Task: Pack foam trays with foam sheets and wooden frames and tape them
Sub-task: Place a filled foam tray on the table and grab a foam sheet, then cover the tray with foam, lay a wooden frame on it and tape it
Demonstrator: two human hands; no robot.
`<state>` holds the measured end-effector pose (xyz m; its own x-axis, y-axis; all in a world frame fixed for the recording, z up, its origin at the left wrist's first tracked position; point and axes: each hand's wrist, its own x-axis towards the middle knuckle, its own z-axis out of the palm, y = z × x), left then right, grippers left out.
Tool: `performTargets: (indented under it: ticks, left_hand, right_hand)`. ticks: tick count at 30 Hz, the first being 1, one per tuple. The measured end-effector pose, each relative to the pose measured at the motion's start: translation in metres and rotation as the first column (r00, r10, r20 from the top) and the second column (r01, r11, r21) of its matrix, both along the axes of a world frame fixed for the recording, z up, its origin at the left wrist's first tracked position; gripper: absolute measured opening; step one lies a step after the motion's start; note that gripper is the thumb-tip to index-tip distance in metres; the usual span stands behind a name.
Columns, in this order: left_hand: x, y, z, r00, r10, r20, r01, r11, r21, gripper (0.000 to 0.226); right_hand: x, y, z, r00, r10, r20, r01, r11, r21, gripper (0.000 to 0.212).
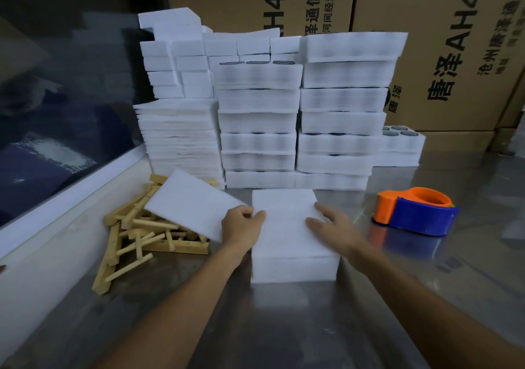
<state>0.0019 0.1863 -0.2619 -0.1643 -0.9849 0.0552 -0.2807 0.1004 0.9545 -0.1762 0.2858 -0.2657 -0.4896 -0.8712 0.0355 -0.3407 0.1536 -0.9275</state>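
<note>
Foam tray [292, 266] sits on the steel counter [426, 283] straight in front of the person, with a foam sheet [287, 226] laid over its top, edges roughly flush. Behind it, cardboard boxes [440, 56] form the back wall, and stacks of filled trays [341, 98] stand against them, with a stack of loose sheets [179, 141] at their left. Pile of wooden frames [136, 235] lies on the counter left of the tray, jumbled. A second sheet [193, 201] hangs tilted over that pile, its near corner pinched by the left hand [241, 226], fingers and thumb curled on the edge. Right hand [332, 223] rests flat on the covering sheet, fingers straight and spread, pressing it down. Orange and blue tape dispenser [414, 212] stands to the right, well apart from the tray, untouched.

Handling guess: tray looks light and fairly stiff but dents easily, so take it by the two long sides with open palms, no squeezing. Sheets look thin, floppy and very light, likely to slide or lift; pinch at an edge or corner and keep a palm on top. Frames look rigid, thin sticks could snap. Taping not yet started.
</note>
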Motion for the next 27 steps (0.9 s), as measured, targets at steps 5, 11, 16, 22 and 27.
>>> performTargets:
  ticks: [5,11,16,22,27]
  left_hand:
    - [-0.002,0.0,-0.006,0.999,0.02,-0.036,-0.018,0.999,0.041,0.02]
    - [-0.003,0.0,-0.006,0.995,0.047,-0.088,-0.044,0.998,0.045,0.02]
    - [-0.006,-0.002,-0.008,0.984,0.091,-0.154,-0.081,0.994,0.071,0.017]
    - [-0.006,-0.007,-0.002,0.983,0.083,-0.163,-0.072,0.995,0.073,0.019]
    - [-0.007,-0.014,0.0,0.993,0.075,-0.092,-0.072,0.997,0.029,0.033]
  right_hand:
    - [-0.006,-0.003,-0.003,0.996,-0.027,0.08,0.028,0.999,-0.015,0.06]
    - [-0.007,-0.01,-0.006,0.988,-0.028,0.152,0.028,1.0,0.004,0.056]
    - [0.0,-0.015,-0.011,0.961,-0.02,0.277,0.023,1.0,-0.007,0.067]
    - [0.001,-0.018,-0.005,0.951,-0.016,0.308,0.012,1.0,0.015,0.079]
    - [-0.002,-0.022,0.005,0.988,-0.027,0.155,0.017,0.998,0.067,0.1]
